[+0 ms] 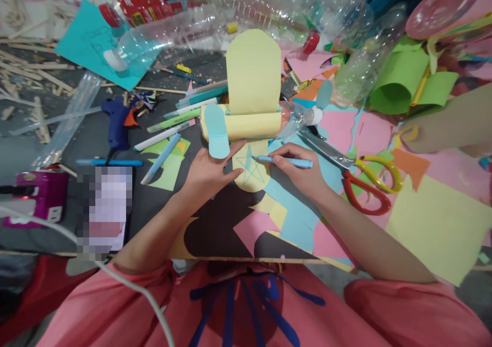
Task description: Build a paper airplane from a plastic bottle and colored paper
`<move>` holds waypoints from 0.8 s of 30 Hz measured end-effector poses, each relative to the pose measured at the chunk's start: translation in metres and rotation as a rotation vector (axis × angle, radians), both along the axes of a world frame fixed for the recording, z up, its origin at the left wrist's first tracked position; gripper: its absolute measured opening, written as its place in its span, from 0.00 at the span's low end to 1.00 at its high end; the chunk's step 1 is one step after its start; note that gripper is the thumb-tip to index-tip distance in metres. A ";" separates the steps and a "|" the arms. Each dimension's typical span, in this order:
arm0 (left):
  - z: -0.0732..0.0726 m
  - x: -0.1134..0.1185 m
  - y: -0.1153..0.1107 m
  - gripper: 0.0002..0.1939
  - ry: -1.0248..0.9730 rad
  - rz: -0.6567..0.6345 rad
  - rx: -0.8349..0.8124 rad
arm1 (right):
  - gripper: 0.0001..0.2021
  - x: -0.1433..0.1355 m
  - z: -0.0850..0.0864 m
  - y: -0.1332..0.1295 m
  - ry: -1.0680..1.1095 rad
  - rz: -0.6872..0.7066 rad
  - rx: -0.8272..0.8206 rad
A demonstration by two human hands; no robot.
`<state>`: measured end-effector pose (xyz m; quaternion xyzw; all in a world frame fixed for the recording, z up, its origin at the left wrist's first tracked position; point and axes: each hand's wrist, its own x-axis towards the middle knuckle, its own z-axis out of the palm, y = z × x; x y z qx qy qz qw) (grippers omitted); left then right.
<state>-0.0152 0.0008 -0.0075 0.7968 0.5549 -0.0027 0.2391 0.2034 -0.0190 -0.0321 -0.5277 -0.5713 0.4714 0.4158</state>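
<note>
A plastic bottle wrapped in yellow paper (246, 125) lies crosswise, its white cap pointing right. One yellow paper wing (253, 70) stretches away from it, and another yellow wing (251, 183) with a rounded end reaches toward me. A blue star outline, partly coloured in, is drawn on the near wing. My right hand (298, 167) grips a light blue marker (295, 161), its tip on the star. With fingers spread, my left hand (211, 170) rests at the wing's left edge. A light blue paper tail piece (216, 131) sits at the bottle's left end.
Scissors (357, 172) with red and yellow handles lie right of the bottle among paper scraps. Several markers (180, 116), a blue glue gun (115, 124), and a phone (109, 208) are on the left. Clear bottles (165, 34) and wooden sticks (34, 70) fill the back.
</note>
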 end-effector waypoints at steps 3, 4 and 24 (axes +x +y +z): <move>-0.001 0.000 0.000 0.30 -0.003 -0.003 0.010 | 0.10 -0.001 0.000 0.000 -0.009 0.008 0.014; -0.001 0.000 0.000 0.29 -0.005 -0.005 0.010 | 0.10 -0.001 0.001 0.000 -0.010 0.013 0.014; -0.004 -0.002 0.000 0.29 -0.040 -0.012 0.051 | 0.10 -0.001 0.005 0.002 0.058 -0.026 -0.060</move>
